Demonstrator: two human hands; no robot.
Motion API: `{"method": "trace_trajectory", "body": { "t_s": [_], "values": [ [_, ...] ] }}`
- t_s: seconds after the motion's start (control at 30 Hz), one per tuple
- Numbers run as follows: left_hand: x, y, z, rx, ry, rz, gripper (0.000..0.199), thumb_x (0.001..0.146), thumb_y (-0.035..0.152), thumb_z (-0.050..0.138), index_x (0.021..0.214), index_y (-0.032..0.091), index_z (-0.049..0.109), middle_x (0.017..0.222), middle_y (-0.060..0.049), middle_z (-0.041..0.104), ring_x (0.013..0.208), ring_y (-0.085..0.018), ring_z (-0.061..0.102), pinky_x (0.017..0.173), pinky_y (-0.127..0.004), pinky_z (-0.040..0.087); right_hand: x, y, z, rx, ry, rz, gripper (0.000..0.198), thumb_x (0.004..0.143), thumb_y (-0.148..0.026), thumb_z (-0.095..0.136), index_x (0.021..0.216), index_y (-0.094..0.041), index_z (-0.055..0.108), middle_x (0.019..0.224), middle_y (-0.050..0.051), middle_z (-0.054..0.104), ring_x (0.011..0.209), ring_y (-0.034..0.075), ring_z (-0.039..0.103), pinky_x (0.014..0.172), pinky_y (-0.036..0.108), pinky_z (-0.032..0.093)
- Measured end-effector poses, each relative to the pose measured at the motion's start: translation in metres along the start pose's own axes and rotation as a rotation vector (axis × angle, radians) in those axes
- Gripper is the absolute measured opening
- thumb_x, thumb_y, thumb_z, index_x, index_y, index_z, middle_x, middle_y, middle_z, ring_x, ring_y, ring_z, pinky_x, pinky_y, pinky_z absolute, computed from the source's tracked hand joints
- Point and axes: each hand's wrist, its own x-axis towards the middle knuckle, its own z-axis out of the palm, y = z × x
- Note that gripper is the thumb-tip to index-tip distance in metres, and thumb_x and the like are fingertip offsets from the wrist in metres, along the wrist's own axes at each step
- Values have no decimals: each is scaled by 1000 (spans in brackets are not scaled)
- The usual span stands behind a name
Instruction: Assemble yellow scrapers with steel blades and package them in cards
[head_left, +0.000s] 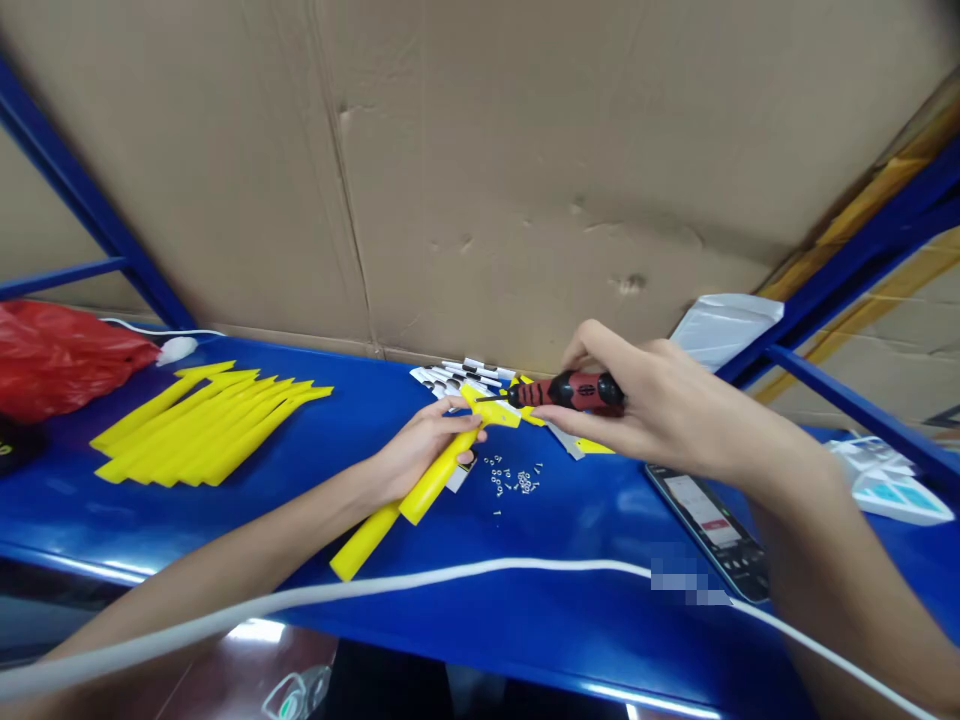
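My left hand (420, 445) is closed around a yellow plastic handle (435, 482) with a wider, angled head. In my right hand (637, 390) is a red and black screwdriver (566, 392), held almost level. Its thin tip meets the head of the handle. A second yellow handle (365, 540) lies partly under the held one. Small loose screws and nuts (523, 482) are scattered on the blue table just right of my left hand. Behind the hands lie several white and black strips (465, 374). A grey flat blade-like piece (564, 440) with yellow parts rests below the screwdriver.
Several yellow handles (202, 430) lie in a row on the blue table (300, 520) at left. Beyond them is a red plastic bag (67, 355). A phone (709, 530) lies near my right forearm. A white cable (480, 567) crosses in front. Cardboard (480, 180) stands behind.
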Motion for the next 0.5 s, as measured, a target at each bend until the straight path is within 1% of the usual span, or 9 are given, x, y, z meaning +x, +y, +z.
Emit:
{"method": "trace_trajectory", "body": {
  "t_s": [0.1,0.13,0.17,0.23,0.33,0.4,0.5],
  "values": [
    [3,0,-4,-58,-16,13,32,89,11,86,102,20,58,96,-8,73,71,-14,69,53,-20,50,4,-9,0,-149,60,24,50,103,-75,65,97,-27,52,61,-4,58,50,18,49,53,31,27],
    [4,0,-5,-75,-29,14,33,89,11,87,103,20,58,96,-7,73,71,-14,70,53,-20,49,6,-12,-1,-184,84,19,52,102,-77,64,94,-27,52,61,-4,57,50,18,47,54,32,27],
    [5,0,-6,-88,-45,15,33,88,11,87,104,20,59,95,-6,73,70,-14,70,53,-20,49,9,-15,-2,-201,101,9,52,103,-76,64,92,-26,53,63,-2,59,51,18,48,55,32,28],
    [6,-1,-7,-103,-69,19,34,88,11,87,108,20,61,93,-5,72,70,-14,71,53,-20,49,16,-20,-5,-183,143,-19,49,104,-72,65,92,-25,55,73,1,67,59,19,56,57,32,33],
    [5,0,-5,-112,-70,28,35,88,10,87,109,20,60,93,-5,71,74,-15,72,52,-19,48,28,-25,-5,-79,218,-75,42,102,-63,74,103,-24,60,88,3,73,69,21,64,62,33,42],
    [2,1,-2,-116,-62,40,36,88,10,87,108,20,60,93,-5,71,76,-16,72,51,-18,47,36,-29,-3,-24,275,-136,35,101,-54,78,107,-24,61,90,2,73,70,19,64,65,33,46],
    [-2,4,2,-125,-66,49,35,89,10,88,108,20,60,96,-5,71,76,-15,72,51,-19,48,43,-33,3,-5,370,-247,26,103,-45,79,103,-25,64,85,-2,70,67,16,61,66,33,48]
  ]
}}
